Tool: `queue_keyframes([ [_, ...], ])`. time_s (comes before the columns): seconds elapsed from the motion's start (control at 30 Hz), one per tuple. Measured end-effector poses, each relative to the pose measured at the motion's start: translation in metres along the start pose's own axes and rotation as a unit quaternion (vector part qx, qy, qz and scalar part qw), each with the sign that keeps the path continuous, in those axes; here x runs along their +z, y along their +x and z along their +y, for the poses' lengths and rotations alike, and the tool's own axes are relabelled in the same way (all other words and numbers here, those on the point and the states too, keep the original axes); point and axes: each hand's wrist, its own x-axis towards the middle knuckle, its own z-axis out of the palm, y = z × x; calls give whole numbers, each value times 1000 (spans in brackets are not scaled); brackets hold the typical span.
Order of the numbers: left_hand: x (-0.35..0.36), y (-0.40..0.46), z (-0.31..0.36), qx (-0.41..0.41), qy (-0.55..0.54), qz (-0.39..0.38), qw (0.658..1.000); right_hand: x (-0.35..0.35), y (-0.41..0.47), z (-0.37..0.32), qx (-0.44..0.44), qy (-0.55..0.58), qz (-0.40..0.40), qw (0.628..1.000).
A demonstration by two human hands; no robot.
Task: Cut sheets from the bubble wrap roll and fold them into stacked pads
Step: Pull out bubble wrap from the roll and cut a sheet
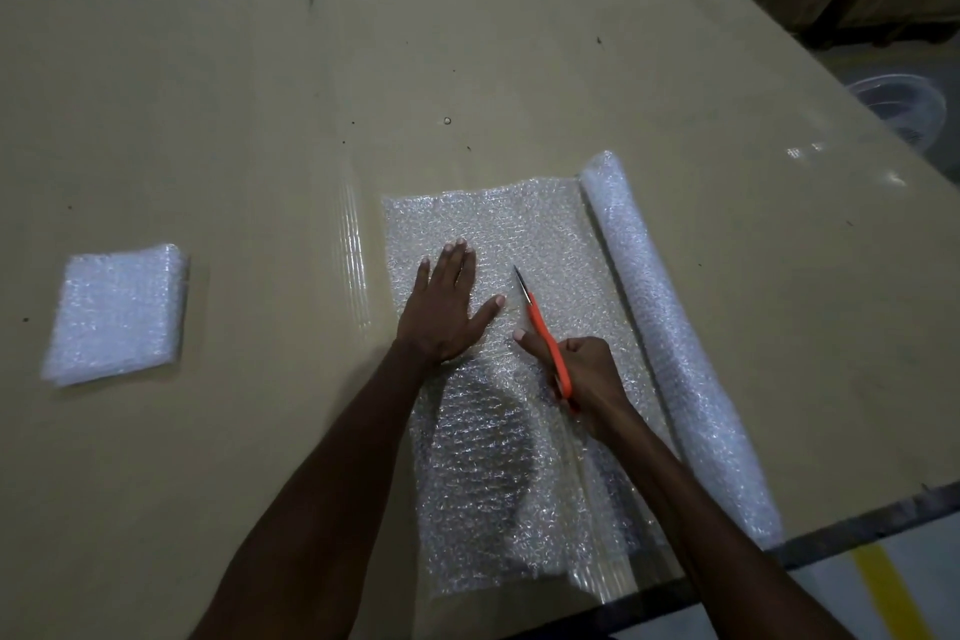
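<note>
Two hands [447,307], one scissors [543,327], one roll [670,327], one folded pad [117,312].

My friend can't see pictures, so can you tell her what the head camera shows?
A person's left hand presses flat on an unrolled bubble wrap sheet while the right hand grips orange scissors over it. The bubble wrap roll lies to the right, and a folded pad sits far left on the cardboard-covered table.

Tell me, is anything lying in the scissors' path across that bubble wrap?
Nothing visible does. The scissors, gripped by the right hand, point up the unrolled sheet, which lies bare ahead of the blades. The left hand presses flat to their left, and the roll lies to their right.
</note>
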Motion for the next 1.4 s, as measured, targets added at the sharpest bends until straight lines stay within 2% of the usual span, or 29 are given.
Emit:
queue_keyframes([
  [0.47,0,-1,1,-2,-20,-6,1000,2,11,-15,16,-4,-5,1000],
  [0.67,-2,1,0,-10,-16,-9,1000,4,18,-16,-7,-15,-1,1000],
  [0.97,-10,26,-10,10,-7,76,997,4,26,-26,-8,-15,-5,1000],
  [1.4,-7,38,-24,-18,6,3,1000,6,37,-27,-21,-19,-15,1000],
])
